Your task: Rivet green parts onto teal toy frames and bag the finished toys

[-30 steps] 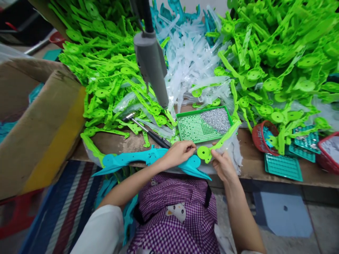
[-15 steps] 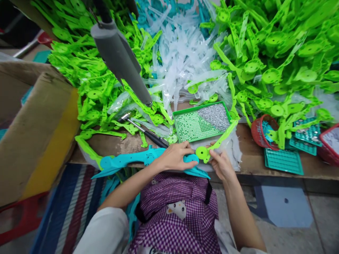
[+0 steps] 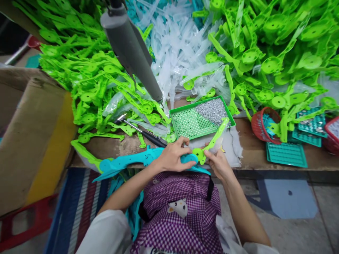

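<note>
My left hand (image 3: 173, 154) is closed on the round end of a long turquoise plastic part (image 3: 127, 161) that lies along the bench's front edge. My right hand (image 3: 217, 163) pinches a bright green plastic arm (image 3: 212, 143) with a round disc end, and the disc touches the turquoise part's end. Just behind my hands sits a green tray (image 3: 201, 120) with a heap of small silver screws in its right half.
Heaps of green parts (image 3: 97, 84) and clear plastic parts (image 3: 180, 53) cover the bench. A grey hanging tool (image 3: 132, 49) dangles over the left. A hammer (image 3: 140, 130), a cardboard box (image 3: 29, 141), a red basket (image 3: 265, 125) and teal trays (image 3: 286, 155) lie around.
The green arm's disc end has moved left onto the end of the turquoise part. My left hand has shifted its grip over that end. The view has tilted slightly.
</note>
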A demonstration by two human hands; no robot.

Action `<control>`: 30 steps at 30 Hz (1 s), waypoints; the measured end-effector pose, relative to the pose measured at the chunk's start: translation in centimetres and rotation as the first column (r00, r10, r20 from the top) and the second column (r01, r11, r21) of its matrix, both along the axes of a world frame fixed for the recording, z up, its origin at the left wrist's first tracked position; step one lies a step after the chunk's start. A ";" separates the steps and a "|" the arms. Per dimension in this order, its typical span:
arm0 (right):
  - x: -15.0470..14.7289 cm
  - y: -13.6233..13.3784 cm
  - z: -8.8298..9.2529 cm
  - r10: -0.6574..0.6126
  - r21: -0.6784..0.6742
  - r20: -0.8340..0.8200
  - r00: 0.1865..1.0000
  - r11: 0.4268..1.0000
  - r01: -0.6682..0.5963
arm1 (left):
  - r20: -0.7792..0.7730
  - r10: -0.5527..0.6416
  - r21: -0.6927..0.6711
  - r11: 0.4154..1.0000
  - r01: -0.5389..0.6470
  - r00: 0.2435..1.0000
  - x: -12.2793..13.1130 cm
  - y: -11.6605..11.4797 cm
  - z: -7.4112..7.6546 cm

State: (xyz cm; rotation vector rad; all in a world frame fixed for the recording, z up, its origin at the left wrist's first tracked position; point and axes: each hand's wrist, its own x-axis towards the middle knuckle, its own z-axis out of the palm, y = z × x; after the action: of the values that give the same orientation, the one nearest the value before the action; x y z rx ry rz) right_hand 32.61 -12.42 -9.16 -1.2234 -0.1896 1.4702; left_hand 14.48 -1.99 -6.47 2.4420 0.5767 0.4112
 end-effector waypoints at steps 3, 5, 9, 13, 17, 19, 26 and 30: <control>0.1 -0.2 -0.1 0.045 -0.010 -0.017 0.999 0.999 -0.045 | 0.107 -0.002 0.082 0.997 -0.007 0.994 0.0 -0.2 -0.2; 0.0 -0.3 -0.2 0.085 0.000 0.006 0.996 0.996 -0.085 | 0.139 0.002 0.125 0.992 -0.019 0.990 0.0 -0.2 -0.2; -0.5 -0.2 -0.3 0.137 0.003 0.166 0.977 0.990 -0.140 | 0.126 0.003 0.155 0.988 -0.023 0.992 0.1 -0.2 -0.1; -0.7 0.0 0.0 0.151 -0.006 0.230 0.961 0.988 -0.154 | 0.115 0.013 0.142 0.989 -0.029 0.993 0.0 -0.2 -0.1; -0.7 -0.1 0.2 0.144 -0.011 0.140 0.980 0.990 -0.143 | 0.114 0.023 0.140 0.989 -0.039 0.993 0.2 -0.2 0.0; -0.7 -0.2 0.1 0.124 -0.012 0.115 0.986 0.992 -0.123 | 0.109 0.023 0.136 0.990 -0.038 0.994 0.3 -0.1 0.0; -0.8 -0.4 -0.5 0.128 -0.004 0.096 0.987 0.992 -0.128 | 0.136 0.025 0.133 0.990 -0.043 0.990 0.4 -0.1 -0.1; -1.0 -0.8 -0.4 0.098 -0.024 0.110 0.989 0.995 -0.096 | 0.151 0.010 0.171 0.985 -0.037 0.989 0.4 -0.2 -0.2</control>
State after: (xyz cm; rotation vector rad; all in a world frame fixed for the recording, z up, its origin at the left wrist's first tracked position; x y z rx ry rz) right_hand 31.64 -13.21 -9.57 -1.3277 -0.3149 1.4910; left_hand 14.83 -2.22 -6.67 2.5426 0.5250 0.6736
